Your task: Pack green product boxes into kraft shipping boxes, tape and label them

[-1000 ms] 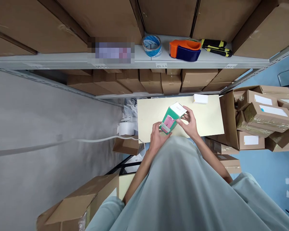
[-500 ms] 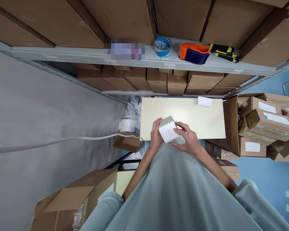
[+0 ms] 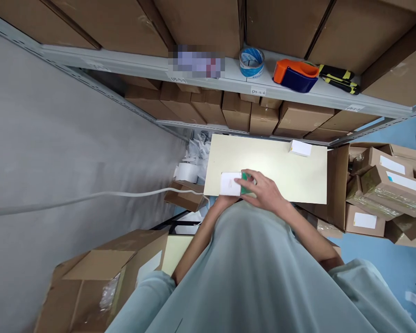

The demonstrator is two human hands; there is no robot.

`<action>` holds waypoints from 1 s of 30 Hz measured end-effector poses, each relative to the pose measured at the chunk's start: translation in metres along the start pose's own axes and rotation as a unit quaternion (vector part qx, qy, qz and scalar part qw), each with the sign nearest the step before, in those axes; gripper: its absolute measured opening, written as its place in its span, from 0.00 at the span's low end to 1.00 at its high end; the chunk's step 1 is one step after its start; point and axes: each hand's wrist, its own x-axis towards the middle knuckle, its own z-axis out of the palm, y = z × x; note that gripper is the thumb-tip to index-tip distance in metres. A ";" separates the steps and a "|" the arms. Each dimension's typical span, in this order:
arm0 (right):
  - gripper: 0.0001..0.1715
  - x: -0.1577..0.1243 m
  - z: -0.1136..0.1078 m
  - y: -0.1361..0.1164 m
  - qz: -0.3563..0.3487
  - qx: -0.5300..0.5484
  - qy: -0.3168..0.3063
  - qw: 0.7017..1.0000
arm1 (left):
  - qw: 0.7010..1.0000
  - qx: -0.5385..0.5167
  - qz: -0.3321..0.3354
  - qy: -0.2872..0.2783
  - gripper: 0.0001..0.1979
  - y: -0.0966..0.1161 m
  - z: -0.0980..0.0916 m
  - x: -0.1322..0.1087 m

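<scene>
Over the near left part of the pale-yellow rectangular tabletop (image 3: 263, 157), the right hand (image 3: 264, 190) pinches a white-and-green cardboard box (image 3: 229, 184); the left hand (image 3: 226, 200), mostly hidden by it, shows no clear grip.

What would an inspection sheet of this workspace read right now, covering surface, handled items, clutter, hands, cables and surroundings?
Surface: cream tabletop below a metal shelf.
Handled items: white-and-green carton, at the tabletop's near side; whether it touches the top is unclear.
Clutter: small white box near the tabletop's far edge; blue-and-white tape roll, orange-and-blue item and black-and-yellow tools on the shelf.
Hands: right hand has its fingers on the carton; left hand is at its near side, fingers hidden.
Cables: one white cable, running toward the tabletop's left end.
Surroundings: open cardboard box of brown parcels at right; grey wall at left.
</scene>
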 end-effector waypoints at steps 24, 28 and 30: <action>0.33 0.103 0.054 0.123 0.402 0.237 -0.125 0.876 | 0.691 -0.614 -0.381 0.022 0.37 0.013 -0.033 -0.016; 0.31 0.126 0.070 0.128 0.405 0.224 -0.145 0.875 | 0.687 -0.608 -0.397 0.033 0.32 -0.006 -0.042 -0.002; 0.30 0.141 0.080 0.133 0.405 0.210 -0.160 0.875 | 0.680 -0.603 -0.412 0.072 0.29 -0.018 -0.046 0.008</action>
